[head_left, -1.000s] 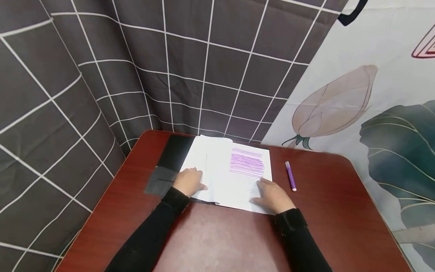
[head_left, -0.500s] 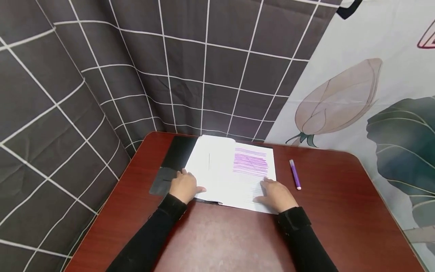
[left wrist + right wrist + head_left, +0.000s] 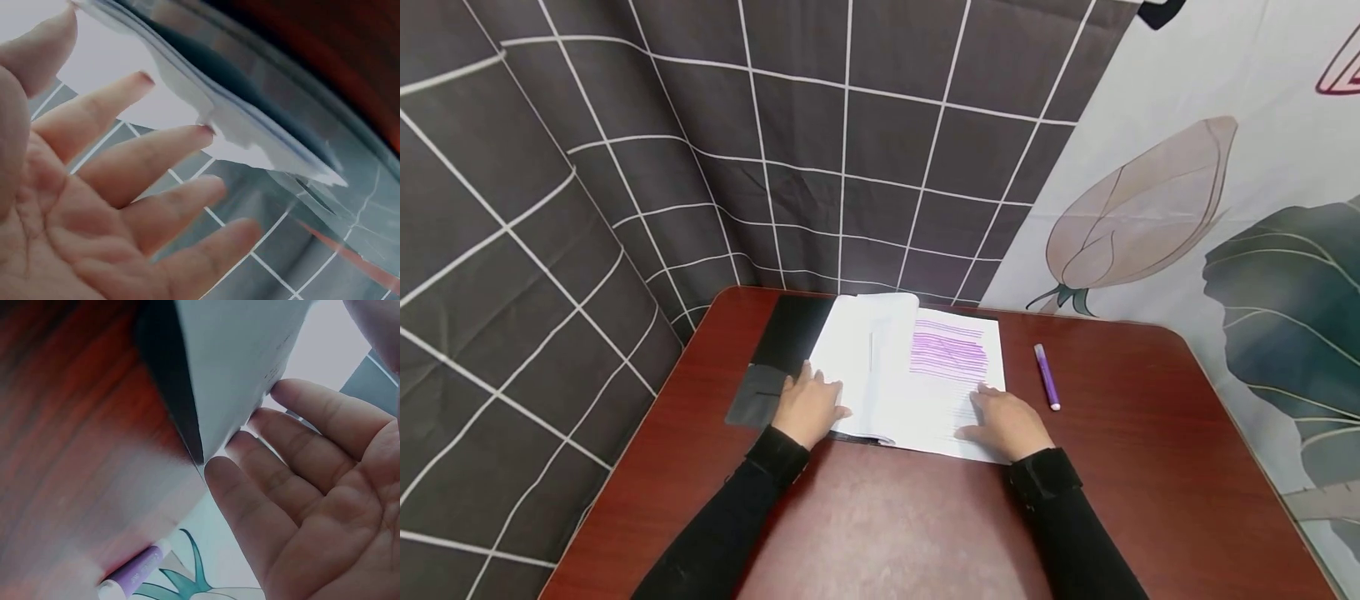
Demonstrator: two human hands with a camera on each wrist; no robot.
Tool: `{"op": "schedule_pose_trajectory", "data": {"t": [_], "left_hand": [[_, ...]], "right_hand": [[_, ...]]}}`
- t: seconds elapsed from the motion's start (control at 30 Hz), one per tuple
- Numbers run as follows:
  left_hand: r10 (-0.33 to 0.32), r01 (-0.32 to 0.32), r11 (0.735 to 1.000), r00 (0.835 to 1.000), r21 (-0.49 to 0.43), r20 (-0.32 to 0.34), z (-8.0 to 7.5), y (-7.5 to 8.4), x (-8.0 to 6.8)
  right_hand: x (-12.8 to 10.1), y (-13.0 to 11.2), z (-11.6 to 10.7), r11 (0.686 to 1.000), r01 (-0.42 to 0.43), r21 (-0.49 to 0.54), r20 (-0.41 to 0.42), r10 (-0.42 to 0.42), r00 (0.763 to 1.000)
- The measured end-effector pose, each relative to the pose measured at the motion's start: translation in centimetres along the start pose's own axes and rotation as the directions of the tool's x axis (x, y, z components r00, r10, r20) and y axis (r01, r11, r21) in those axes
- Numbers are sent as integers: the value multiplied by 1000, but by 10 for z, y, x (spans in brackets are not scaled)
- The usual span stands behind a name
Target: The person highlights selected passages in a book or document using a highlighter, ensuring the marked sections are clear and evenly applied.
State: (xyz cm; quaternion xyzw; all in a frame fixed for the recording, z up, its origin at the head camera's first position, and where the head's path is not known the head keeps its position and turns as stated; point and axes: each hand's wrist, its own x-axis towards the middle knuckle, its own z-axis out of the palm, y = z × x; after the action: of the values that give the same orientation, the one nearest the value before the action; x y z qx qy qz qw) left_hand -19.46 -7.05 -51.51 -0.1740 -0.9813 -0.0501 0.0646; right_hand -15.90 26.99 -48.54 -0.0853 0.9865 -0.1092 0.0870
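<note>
An open booklet point(image 3: 925, 400) with a black cover point(image 3: 782, 337) lies on a red-brown table point(image 3: 887, 525). Its right page bears purple scribbled lines point(image 3: 947, 350). My left hand point(image 3: 808, 406) rests flat on the left-hand pages, which bulge up near the spine. In the left wrist view its fingers point(image 3: 144, 150) are spread straight against the page edges point(image 3: 206, 94). My right hand point(image 3: 1009, 423) lies flat on the right page's lower corner. Up close, its straight fingers point(image 3: 275, 456) touch the paper edge point(image 3: 231, 362). A purple marker point(image 3: 1047, 377) lies just right of the booklet.
A dark grid-patterned curtain point(image 3: 775, 150) hangs behind and to the left of the table. A white cloth printed with a flower bud and leaves point(image 3: 1150, 208) hangs on the right. The marker point(image 3: 134, 573) shows near my right hand. The table's rounded far corners are close behind the booklet.
The left-hand pages have risen and now curl up near the spine. Both hands stay on the booklet, shifted only slightly.
</note>
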Motion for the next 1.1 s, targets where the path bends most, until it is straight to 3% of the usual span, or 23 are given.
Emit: {"op": "schedule_pose_trajectory", "data": {"t": [0.1,0.27,0.47,0.57,0.63,0.73,0.87,0.97,1.1], "left_hand": [[-19,19,1000,1000,-8,13,-19,9,-2],[-60,57,989,998,-138,-22,-21,5,4],[-163,154,905,987,-398,11,-41,-5,8],[-215,154,868,974,-472,-77,-59,-5,8],[-226,113,856,959,-504,-170,-71,-1,7],[-171,-12,861,935,-509,-312,-81,13,5],[-4,-221,856,901,-467,-434,-80,39,5],[138,-341,837,888,-427,-438,-74,62,10],[292,-407,830,900,-381,-325,-64,87,16]], "right_hand": [[0,2,0,1000,-6,-2,0,6,1000],[-1,5,-3,1000,-9,-10,1,9,1000],[1,8,-11,1000,16,-2,-3,-16,1000],[3,10,-14,1000,18,23,12,-18,1000],[4,10,-16,999,23,35,17,-24,1000],[3,11,-14,998,29,62,33,-31,999],[1,10,-7,994,48,100,54,-54,997],[-1,10,-4,992,53,115,57,-60,997],[0,14,0,990,74,122,34,-79,996]]}}
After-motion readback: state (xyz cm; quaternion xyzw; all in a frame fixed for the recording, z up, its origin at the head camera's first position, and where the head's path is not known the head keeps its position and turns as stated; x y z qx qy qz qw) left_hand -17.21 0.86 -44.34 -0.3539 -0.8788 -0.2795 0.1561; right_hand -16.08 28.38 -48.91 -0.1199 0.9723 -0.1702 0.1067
